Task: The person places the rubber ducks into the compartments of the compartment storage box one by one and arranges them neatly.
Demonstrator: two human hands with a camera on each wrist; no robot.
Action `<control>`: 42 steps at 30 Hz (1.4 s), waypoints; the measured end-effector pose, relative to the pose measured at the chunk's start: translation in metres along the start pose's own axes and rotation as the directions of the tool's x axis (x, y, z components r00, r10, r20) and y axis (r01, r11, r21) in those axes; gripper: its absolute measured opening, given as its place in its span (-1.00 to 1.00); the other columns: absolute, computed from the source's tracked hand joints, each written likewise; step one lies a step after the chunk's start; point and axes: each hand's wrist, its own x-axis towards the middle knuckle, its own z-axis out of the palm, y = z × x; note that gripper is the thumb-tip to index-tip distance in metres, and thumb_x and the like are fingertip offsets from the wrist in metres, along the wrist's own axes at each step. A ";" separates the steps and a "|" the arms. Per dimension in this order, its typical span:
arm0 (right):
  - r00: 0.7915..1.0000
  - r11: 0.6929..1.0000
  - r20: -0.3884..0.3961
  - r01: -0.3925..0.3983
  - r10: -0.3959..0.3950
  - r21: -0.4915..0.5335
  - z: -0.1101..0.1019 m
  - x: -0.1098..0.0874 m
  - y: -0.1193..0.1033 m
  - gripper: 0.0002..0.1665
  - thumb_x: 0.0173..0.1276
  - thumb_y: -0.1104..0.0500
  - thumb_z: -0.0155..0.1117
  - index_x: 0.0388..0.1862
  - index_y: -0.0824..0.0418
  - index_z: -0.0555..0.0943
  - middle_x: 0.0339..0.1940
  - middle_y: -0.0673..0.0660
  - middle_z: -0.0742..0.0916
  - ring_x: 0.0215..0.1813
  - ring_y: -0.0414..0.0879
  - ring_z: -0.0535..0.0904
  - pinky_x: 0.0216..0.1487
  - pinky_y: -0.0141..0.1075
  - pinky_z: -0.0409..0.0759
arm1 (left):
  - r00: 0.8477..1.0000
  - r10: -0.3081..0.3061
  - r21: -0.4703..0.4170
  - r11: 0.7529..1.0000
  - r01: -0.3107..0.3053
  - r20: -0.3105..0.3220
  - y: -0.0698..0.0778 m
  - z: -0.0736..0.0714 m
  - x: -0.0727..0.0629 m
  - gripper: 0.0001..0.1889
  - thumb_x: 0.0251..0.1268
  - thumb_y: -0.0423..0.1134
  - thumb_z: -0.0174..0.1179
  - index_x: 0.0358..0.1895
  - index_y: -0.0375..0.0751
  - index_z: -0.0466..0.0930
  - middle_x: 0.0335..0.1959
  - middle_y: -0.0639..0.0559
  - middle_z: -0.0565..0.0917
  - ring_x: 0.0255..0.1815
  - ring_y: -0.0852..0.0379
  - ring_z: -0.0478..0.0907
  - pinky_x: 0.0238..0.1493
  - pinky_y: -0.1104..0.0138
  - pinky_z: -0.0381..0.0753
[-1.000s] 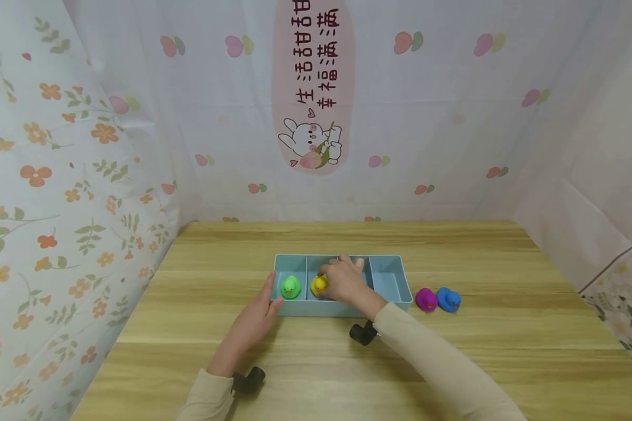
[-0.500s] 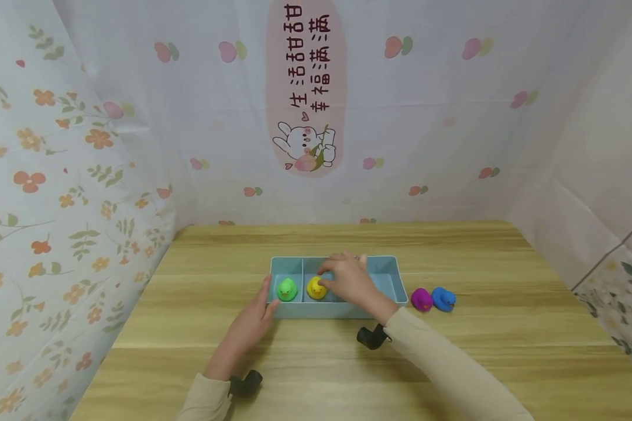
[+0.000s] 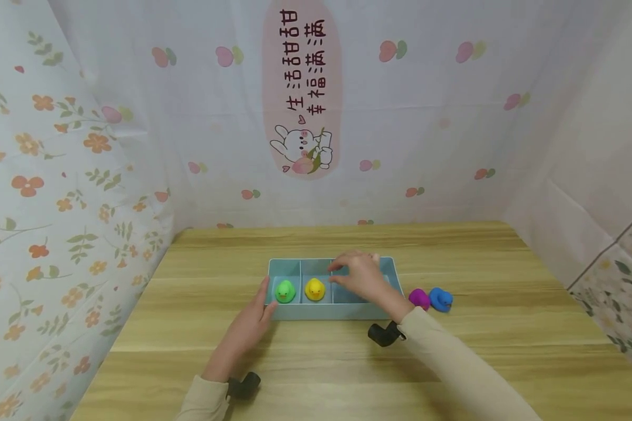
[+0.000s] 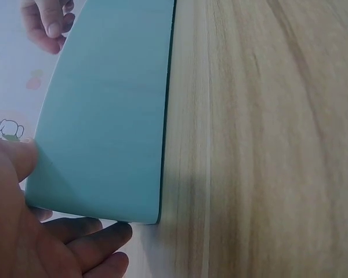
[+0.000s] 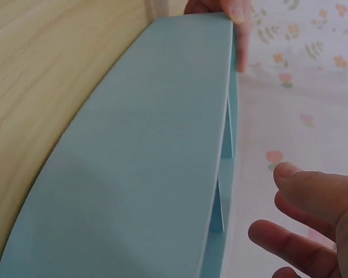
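A light-blue divided box point(image 3: 321, 311) sits on the table, a green rubber duck point(image 3: 285, 292) in its leftmost compartment and a yellow rubber duck point(image 3: 315, 289) in the one beside it. My left hand point(image 3: 250, 321) holds the box's left end, thumb at the near corner and fingers along the end wall. Over the compartments to the right of the yellow duck hovers my right hand point(image 3: 366, 279), thumb and fingers apart with nothing between them. In the right wrist view these fingers point(image 5: 296, 249) are loosely bent above the rim. The right hand hides part of the box's right side.
A purple rubber duck point(image 3: 419, 299) and a blue rubber duck point(image 3: 441, 299) stand side by side on the wooden table point(image 3: 316, 374), just right of the box. Patterned cloth point(image 3: 400, 117) hangs behind the table and at both sides.
My right hand has let go of the yellow duck and moved right and up, away from it. The yellow duck stays in its compartment. The left hand keeps its place on the box.
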 end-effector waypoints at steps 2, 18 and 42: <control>1.000 1.000 0.005 -0.011 0.011 0.004 -0.003 -0.001 0.002 -0.79 0.09 0.07 0.50 -0.25 0.04 0.75 -0.26 -0.07 0.76 -0.07 -0.03 0.58 -0.12 -0.06 0.10 | 1.000 -0.001 0.004 1.000 0.001 0.003 -0.001 0.000 0.000 -0.33 0.54 -0.11 -0.14 0.53 -0.26 -0.20 0.48 -0.31 0.11 0.41 -0.29 0.20 0.38 -0.10 0.22; 0.999 0.998 -0.050 -0.005 0.008 0.065 -0.020 -0.016 0.027 -0.76 0.07 0.08 0.51 -0.26 0.10 0.75 -0.31 -0.01 0.75 -0.09 0.09 0.59 -0.05 0.09 0.07 | 1.000 0.009 0.011 1.000 -0.009 0.001 -0.003 0.000 0.000 -0.32 0.54 -0.07 -0.14 0.53 -0.28 -0.20 0.47 -0.34 0.12 0.41 -0.30 0.20 0.38 -0.10 0.22; 0.994 0.990 -0.064 -0.082 0.089 0.113 -0.042 -0.042 0.068 -0.81 0.11 0.09 0.48 -0.28 0.10 0.75 -0.33 -0.04 0.76 -0.11 0.05 0.59 0.05 -0.01 0.31 | 1.000 0.010 0.015 1.000 -0.010 0.001 0.000 0.001 -0.001 -0.31 0.54 -0.06 -0.15 0.53 -0.28 -0.20 0.46 -0.35 0.14 0.41 -0.30 0.21 0.38 -0.10 0.21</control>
